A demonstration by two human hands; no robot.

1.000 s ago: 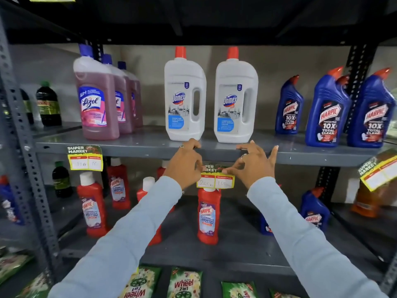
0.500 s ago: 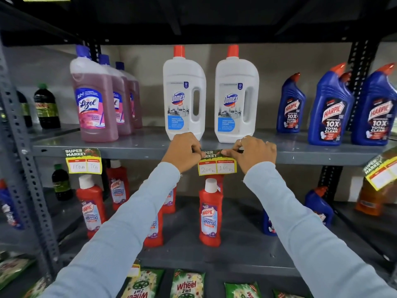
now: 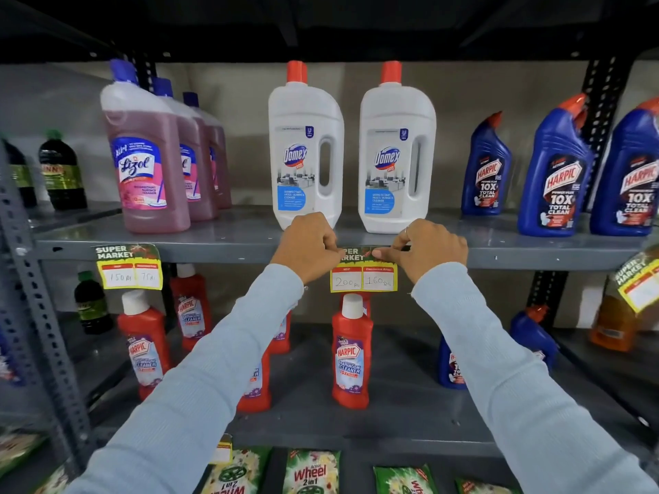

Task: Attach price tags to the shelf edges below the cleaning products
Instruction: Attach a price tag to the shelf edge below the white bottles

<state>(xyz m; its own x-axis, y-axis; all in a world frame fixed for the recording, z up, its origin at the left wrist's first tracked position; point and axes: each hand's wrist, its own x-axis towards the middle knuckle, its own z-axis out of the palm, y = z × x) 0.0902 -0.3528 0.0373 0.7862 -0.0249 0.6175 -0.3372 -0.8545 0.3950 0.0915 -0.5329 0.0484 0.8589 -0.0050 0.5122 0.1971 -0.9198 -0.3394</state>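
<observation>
A yellow price tag (image 3: 363,276) reading 200 and 160 lies against the grey shelf edge (image 3: 535,256), below two white Domex bottles (image 3: 306,147). My left hand (image 3: 308,247) pinches the tag's top left corner. My right hand (image 3: 424,249) pinches its top right corner, fingertips against the shelf edge. A second tag (image 3: 130,267) reading 150 and 75 hangs on the same edge below the pink Lizol bottles (image 3: 149,165). A third tag (image 3: 640,281) hangs tilted at the far right.
Blue Harpic bottles (image 3: 556,172) stand on the shelf at the right, dark bottles (image 3: 62,172) at the far left. Red Harpic bottles (image 3: 351,351) fill the shelf below. Green Wheel packets (image 3: 310,472) lie at the bottom. A perforated upright (image 3: 39,315) runs along the left.
Both hands have lifted the tag from below the shelf edge up onto it. My right fingers, spread one second ago, are now curled on the tag's corner.
</observation>
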